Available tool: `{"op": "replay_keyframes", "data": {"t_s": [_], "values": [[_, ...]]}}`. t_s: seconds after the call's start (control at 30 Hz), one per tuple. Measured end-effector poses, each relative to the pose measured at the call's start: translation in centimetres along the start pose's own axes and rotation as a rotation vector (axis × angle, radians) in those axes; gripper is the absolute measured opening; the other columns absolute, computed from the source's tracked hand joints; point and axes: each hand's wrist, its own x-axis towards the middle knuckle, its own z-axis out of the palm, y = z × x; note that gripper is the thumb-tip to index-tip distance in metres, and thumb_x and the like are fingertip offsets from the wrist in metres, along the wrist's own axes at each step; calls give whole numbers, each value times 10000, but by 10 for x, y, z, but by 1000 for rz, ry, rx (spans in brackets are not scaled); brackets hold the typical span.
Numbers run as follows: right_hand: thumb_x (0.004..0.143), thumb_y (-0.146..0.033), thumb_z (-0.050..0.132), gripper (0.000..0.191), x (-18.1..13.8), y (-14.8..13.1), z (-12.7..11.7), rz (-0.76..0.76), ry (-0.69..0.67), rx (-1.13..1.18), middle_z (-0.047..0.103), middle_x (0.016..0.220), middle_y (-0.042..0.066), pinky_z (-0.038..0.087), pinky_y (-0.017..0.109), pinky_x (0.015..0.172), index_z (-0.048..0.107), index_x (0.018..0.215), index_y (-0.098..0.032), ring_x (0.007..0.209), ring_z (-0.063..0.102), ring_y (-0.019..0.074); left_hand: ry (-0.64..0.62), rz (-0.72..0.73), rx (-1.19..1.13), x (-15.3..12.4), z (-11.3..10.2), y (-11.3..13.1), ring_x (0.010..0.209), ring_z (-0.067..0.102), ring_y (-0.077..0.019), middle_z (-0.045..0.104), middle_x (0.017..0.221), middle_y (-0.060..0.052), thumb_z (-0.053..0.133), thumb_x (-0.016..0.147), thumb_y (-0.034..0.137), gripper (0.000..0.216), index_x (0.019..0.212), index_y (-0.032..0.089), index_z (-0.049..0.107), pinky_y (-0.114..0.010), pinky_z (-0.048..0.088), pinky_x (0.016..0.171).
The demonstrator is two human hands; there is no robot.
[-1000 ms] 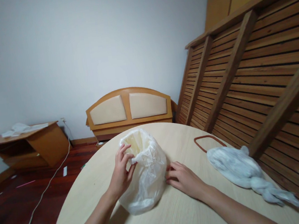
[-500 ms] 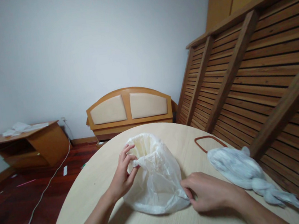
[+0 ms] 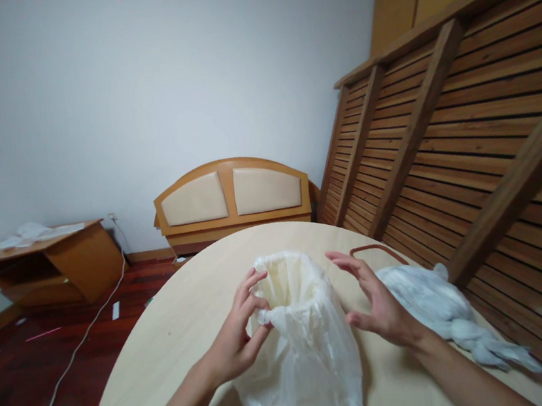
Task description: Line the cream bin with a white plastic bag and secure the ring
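A thin white plastic bag (image 3: 315,362) lines a round container and hangs over its outside; the container's own wall is mostly hidden, and the inside looks pale yellow through the film. My left hand (image 3: 244,328) pinches the bag at the left of the rim, thumb outside and fingers at the edge. To the right of the rim, my right hand (image 3: 374,299) is held apart from the bag, fingers and thumb spread with nothing between them.
All this is on a round pale wooden table (image 3: 172,366). Bundled, knotted plastic bags (image 3: 425,296) and a brown rounded frame (image 3: 380,246) lie at its right. Slatted wooden panels (image 3: 444,162) lean close by. A headboard (image 3: 230,195) stands behind.
My right hand has let go of the bag's lower edge, risen beside the rim and opened. The bag-covered container has shifted right and nearer to me, with my left hand still at the rim.
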Motion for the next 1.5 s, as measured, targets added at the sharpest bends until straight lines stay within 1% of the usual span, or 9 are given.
{"op": "replay_keyframes", "data": {"t_s": [0.1, 0.3, 0.47, 0.57, 0.7, 0.97, 1.1, 1.27, 1.5], "values": [[636, -863, 679, 1260, -4, 8, 9, 43, -83, 149, 145, 1683, 158, 173, 516, 1249, 111, 1595, -275, 1555, 154, 343, -41, 29, -30, 1, 3, 10, 1547, 223, -329, 386, 1570, -171, 519, 961, 167, 106, 1041, 236, 531, -610, 342, 1184], [556, -811, 788, 1491, -9, 17, 22, 152, -218, 240, 53, 1685, 221, 139, 532, 1247, -101, 1606, -237, 1568, 92, 334, -31, 28, -95, -2, 7, 11, 1553, 200, -332, 381, 1575, -163, 544, 976, 263, 114, 1087, 245, 555, -638, 293, 1195], [585, -578, 906, 1495, -11, 23, 24, 227, -245, 192, 100, 1676, 211, 117, 536, 1246, -147, 1598, -261, 1552, 167, 339, 48, -21, -300, -6, 18, -19, 1560, 104, -400, 101, 1682, -201, 686, 706, 794, 1122, 1572, 278, 193, -659, 160, 1224], [609, -479, 916, 1457, -13, 22, 28, 266, -270, 208, 172, 1665, 191, 195, 524, 1233, -133, 1601, -279, 1504, 303, 334, 61, -131, -471, -5, 29, -34, 1550, 163, -399, 87, 1676, -238, 662, 612, 880, 1366, 1597, 290, -79, -644, 231, 1208], [617, -453, 921, 1335, -15, 18, 39, 230, -258, 274, 326, 1613, 171, 291, 496, 1210, 56, 1612, -250, 1474, 356, 334, -33, -253, -539, -5, 35, -35, 1515, 289, -382, 185, 1644, -253, 781, 660, 733, 1398, 1584, 258, -155, -620, 249, 1213], [617, -423, 929, 1034, -14, 26, 35, 345, -306, 272, 570, 1442, 165, 482, 516, 1078, 422, 1494, -216, 1281, 576, 359, -95, -282, -394, -12, 38, -31, 1552, 172, -373, 76, 1673, -226, 853, 705, 535, 1379, 1575, 253, -179, -604, 157, 1247], [645, -519, 897, 1168, -9, 24, 19, 252, -333, 186, 396, 1583, 190, 328, 538, 1192, 268, 1580, -214, 1462, 378, 368, -120, -265, -396, -13, 38, -34, 1568, 82, -370, -6, 1682, -220, 827, 700, 612, 1402, 1564, 275, -223, -625, 87, 1248], [619, -818, 744, 1380, -9, 3, 28, 129, -44, 121, 78, 1692, 201, 138, 593, 1242, 6, 1624, -226, 1558, 121, 374, 92, -226, -516, -9, 40, -30, 1570, 9, -383, -53, 1684, -216, 756, 643, 774, 1421, 1557, 307, -227, -652, 78, 1236], [670, -487, 876, 1364, -23, -15, 66, 230, 2, -56, 118, 1694, 158, 235, 563, 1232, -98, 1606, -298, 1545, 211, 337, 100, -346, -463, -6, 53, -13, 1550, 160, -375, 99, 1660, -201, 832, 736, 536, 1382, 1539, 287, -265, -626, 73, 1252]]}}
